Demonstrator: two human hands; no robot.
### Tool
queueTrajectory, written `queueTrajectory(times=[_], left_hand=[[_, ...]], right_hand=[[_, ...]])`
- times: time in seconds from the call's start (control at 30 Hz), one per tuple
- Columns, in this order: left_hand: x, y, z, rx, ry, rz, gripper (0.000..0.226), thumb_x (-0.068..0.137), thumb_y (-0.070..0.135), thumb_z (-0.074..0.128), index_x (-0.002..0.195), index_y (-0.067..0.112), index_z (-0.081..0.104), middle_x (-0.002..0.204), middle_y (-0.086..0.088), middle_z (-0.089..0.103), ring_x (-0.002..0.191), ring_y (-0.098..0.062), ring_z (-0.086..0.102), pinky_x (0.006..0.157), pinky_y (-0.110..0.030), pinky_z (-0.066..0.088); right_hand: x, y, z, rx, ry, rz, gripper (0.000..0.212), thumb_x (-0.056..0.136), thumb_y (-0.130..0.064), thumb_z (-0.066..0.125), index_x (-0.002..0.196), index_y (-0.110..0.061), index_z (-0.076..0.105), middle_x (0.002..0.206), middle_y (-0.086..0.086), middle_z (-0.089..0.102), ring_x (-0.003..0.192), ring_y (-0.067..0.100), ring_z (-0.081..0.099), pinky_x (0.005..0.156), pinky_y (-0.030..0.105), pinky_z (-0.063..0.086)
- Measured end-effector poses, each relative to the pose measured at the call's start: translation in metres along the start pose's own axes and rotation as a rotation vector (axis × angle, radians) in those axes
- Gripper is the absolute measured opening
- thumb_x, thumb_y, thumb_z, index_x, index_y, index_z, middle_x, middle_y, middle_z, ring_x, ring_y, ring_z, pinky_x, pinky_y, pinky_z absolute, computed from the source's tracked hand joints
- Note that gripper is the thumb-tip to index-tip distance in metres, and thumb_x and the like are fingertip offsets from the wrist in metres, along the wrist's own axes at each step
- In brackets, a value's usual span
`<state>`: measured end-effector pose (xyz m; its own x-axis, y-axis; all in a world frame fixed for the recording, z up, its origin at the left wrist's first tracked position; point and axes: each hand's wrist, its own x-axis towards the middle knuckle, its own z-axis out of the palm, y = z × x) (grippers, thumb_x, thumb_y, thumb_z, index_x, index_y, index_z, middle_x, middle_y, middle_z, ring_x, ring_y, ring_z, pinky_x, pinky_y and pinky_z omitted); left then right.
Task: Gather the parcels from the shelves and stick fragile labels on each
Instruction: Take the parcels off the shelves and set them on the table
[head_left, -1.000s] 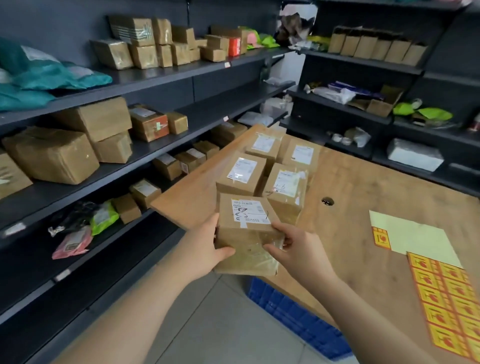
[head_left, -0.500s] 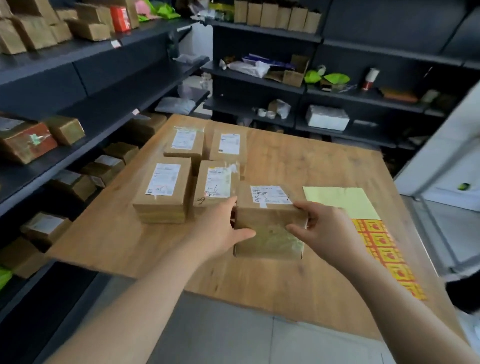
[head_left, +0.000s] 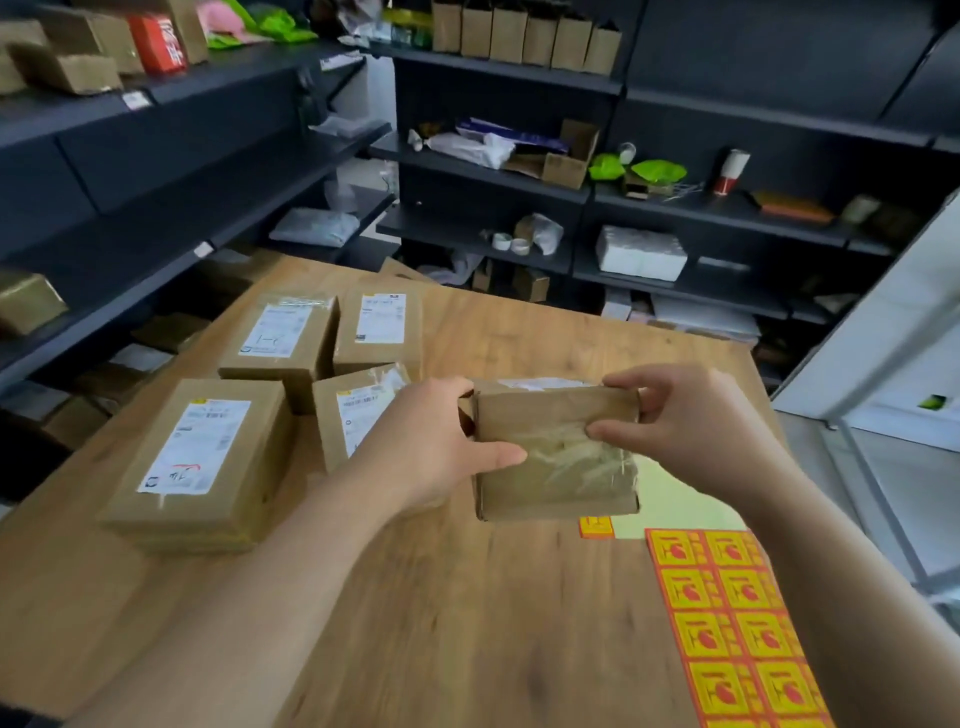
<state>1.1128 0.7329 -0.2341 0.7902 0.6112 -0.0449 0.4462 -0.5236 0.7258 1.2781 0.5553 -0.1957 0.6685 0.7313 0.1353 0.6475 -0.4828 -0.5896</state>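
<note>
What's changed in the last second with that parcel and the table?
The parcel, gripped by the left hand and right hand throughout, travelled rightward from off the left edge of the table to beside the fragile label sheet. It tipped so its taped side faces the camera. The four parcels and the sheet stayed put.

We record two bare hands, the left hand (head_left: 436, 441) and the right hand (head_left: 691, 421), each on a long forearm. We find the left forearm (head_left: 260, 597) and the right forearm (head_left: 831, 571) uncovered along all their visible length. At the lower left corner, against the left arm, we note a dark strip (head_left: 26, 719). We cannot tell whether it is a sleeve hem. Fingernail detail is blurred.
</note>
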Motion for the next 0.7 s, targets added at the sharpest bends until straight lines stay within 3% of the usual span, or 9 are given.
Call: queueTrajectory(times=[0.17,0.23,0.33,0.47,0.6,0.7], left_hand=[[0.051,0.000,0.019,-0.006,0.089,-0.013,0.080,0.060,0.048,0.083,0.130,0.031,0.047,0.079,0.033,0.046,0.065,0.016,0.044,0.053,-0.008,0.031],[0.067,-0.012,0.027,-0.005,0.090,-0.051,0.084,0.060,0.044,0.085,0.132,0.029,0.045,0.091,0.027,0.052,0.068,0.013,0.043,0.056,-0.008,0.031],[0.082,-0.036,0.044,0.004,0.060,-0.118,0.084,0.061,0.039,0.086,0.132,0.027,0.043,0.104,0.016,0.059,0.077,0.001,0.055,0.062,-0.015,0.038],[0.086,-0.066,0.067,0.084,0.050,-0.178,0.085,0.062,0.036,0.084,0.133,0.028,0.040,0.112,0.011,0.063,0.092,-0.011,0.059,0.074,-0.025,0.045],[0.084,-0.081,0.076,0.242,0.049,-0.215,0.088,0.065,0.037,0.081,0.138,0.026,0.033,0.104,0.003,0.064,0.092,-0.021,0.060,0.074,-0.032,0.048],[0.080,-0.080,0.079,0.427,0.026,-0.168,0.071,0.070,0.037,0.078,0.126,0.019,0.038,0.091,-0.003,0.063,0.084,-0.026,0.061,0.064,-0.032,0.044]], right_hand=[[0.053,0.023,0.020,0.000,0.013,-0.014,0.045,0.064,-0.038,0.084,0.106,-0.031,0.069,0.073,-0.020,0.063,0.063,-0.004,0.060,0.052,0.011,0.048],[0.067,0.036,0.043,0.006,0.009,-0.001,0.046,0.066,-0.037,0.083,0.108,-0.028,0.068,0.070,-0.024,0.057,0.066,-0.005,0.057,0.056,0.010,0.041],[0.079,0.054,0.081,0.002,-0.010,0.019,0.047,0.067,-0.035,0.081,0.111,-0.025,0.068,0.064,-0.023,0.050,0.067,0.005,0.055,0.061,0.019,0.039],[0.082,0.068,0.121,0.003,-0.104,0.036,0.043,0.070,-0.033,0.077,0.110,-0.026,0.062,0.070,-0.019,0.050,0.080,0.020,0.060,0.069,0.028,0.046],[0.077,0.073,0.142,-0.043,-0.172,0.016,0.047,0.069,-0.035,0.074,0.113,-0.030,0.059,0.088,-0.006,0.062,0.081,0.022,0.060,0.070,0.032,0.050],[0.071,0.077,0.151,-0.096,-0.246,0.000,0.051,0.072,-0.037,0.071,0.120,-0.033,0.058,0.088,-0.001,0.057,0.079,0.021,0.058,0.069,0.035,0.050]])
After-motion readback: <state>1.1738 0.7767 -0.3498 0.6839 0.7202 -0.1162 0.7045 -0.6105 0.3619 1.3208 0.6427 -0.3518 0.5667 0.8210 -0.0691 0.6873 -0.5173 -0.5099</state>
